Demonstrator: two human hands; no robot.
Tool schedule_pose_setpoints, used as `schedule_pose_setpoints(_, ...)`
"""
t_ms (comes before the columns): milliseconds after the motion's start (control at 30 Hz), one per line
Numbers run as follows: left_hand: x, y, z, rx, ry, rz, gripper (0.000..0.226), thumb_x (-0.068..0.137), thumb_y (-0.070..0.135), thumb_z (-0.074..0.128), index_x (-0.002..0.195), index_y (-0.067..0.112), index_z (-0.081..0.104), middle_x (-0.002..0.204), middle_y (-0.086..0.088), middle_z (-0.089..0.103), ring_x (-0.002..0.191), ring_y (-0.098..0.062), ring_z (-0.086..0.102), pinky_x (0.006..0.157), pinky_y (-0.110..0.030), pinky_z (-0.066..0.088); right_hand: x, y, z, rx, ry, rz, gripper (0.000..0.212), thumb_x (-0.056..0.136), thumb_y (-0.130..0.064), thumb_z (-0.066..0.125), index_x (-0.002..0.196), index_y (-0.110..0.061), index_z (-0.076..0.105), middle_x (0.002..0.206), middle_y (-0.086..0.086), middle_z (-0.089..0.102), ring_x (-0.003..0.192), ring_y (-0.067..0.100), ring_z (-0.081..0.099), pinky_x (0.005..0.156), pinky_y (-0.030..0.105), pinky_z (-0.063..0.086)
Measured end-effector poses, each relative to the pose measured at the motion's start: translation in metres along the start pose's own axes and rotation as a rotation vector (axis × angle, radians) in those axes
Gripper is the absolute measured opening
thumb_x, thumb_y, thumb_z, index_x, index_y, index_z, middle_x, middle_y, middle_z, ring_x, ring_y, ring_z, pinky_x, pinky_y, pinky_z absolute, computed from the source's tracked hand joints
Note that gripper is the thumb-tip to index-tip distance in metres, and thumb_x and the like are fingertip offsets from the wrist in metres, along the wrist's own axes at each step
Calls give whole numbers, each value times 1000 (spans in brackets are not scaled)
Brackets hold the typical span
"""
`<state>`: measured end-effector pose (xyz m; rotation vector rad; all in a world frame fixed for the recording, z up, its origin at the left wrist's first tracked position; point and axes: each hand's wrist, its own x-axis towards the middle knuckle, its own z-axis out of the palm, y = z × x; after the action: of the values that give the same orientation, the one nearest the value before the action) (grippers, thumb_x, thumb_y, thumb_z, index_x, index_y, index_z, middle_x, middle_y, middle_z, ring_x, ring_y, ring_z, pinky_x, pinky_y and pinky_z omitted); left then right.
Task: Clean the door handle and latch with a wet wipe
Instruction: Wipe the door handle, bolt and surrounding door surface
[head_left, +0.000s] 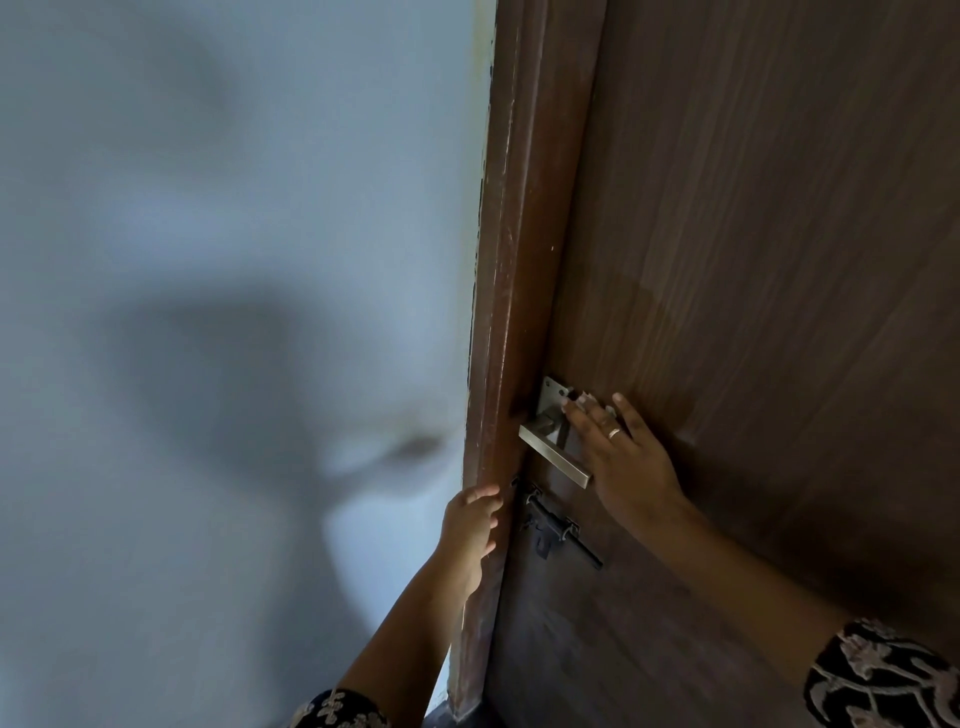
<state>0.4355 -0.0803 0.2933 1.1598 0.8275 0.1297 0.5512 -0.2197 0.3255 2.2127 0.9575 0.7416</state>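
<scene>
Now my right hand (631, 457) lies flat on the door (779, 260), fingers straight, with a ring (614, 432) on one. Under my fingertips I press a white wipe (588, 399) against the door, right beside the top of the silver plate (549, 399). I push on the wipe but do not grab it. The handle (553, 457) sticks out just left of my palm. The dark latch (558, 530) sits below the handle, apart from both hands. My left hand (467, 525) rests on the side of the brown frame (509, 260), fingers loose and a bit bent, holding nothing.
</scene>
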Motion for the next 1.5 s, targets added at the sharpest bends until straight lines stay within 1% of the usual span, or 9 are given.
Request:
schedule_pose_setpoints(133,-3,1,6,6,-19,-11,20,96,6,49,110,13,61,121,-8,54,121,-26,52,106,-43,38,8,7,-16,53,49,86,72,88,-33,44,143,-1,11,158,14,11,145,28,13,113,50,-10)
schedule_pose_setpoints(200,-3,2,9,6,-16,-9,20,96,6,50,109,14,62,125,-9,55,121,-26,52,104,-42,39,17,7,-24,126,89,68,72,84,-33,56,142,-1,29,155,17,23,140,30,30,115,48,10)
schedule_pose_setpoints(333,-4,2,16,14,-41,9,25,96,8,47,115,14,62,127,-10,56,119,-24,52,101,-40,40,25,-4,-35,448,130,20,76,61,-25,86,127,-2,56,132,14,57,98,22,68,82,28,54)
schedule_pose_setpoints(500,-7,4,23,-8,-46,1,24,96,10,50,116,14,64,127,-11,58,120,-26,53,103,-42,41,34,-23,-35,743,-39,123,45,89,-3,56,133,-7,46,147,8,37,113,20,59,90,26,52)
schedule_pose_setpoints(633,-8,6,23,-29,-45,-2,22,95,10,52,113,14,63,125,-9,57,118,-25,53,104,-42,40,48,-35,-37,938,-103,316,36,92,2,47,127,-8,53,138,9,46,117,25,56,94,30,50)
schedule_pose_setpoints(800,-9,4,17,-8,-43,7,20,96,9,49,110,17,61,121,-7,57,111,-21,51,100,-39,40,58,-41,-39,874,-124,380,26,93,-2,49,118,-6,56,125,13,54,110,25,59,88,29,50)
schedule_pose_setpoints(1133,-9,11,11,-27,-20,39,22,96,6,49,111,14,63,130,-11,56,120,-25,53,103,-41,40,69,-16,-49,708,187,207,36,93,-5,49,129,-6,51,138,12,46,123,26,49,96,31,47)
schedule_pose_setpoints(1300,-10,14,12,-43,-22,53,22,96,7,49,114,12,61,132,-12,55,123,-26,51,105,-43,38,57,-37,-33,599,-85,57,21,92,-1,50,108,-4,62,123,13,55,128,30,39,94,34,48)
schedule_pose_setpoints(1500,-8,13,11,-63,-12,28,25,96,5,47,116,12,62,128,-12,57,119,-25,53,102,-40,41,97,-14,-40,991,-401,140,32,92,-5,54,123,-5,58,130,14,56,119,28,53,99,33,45)
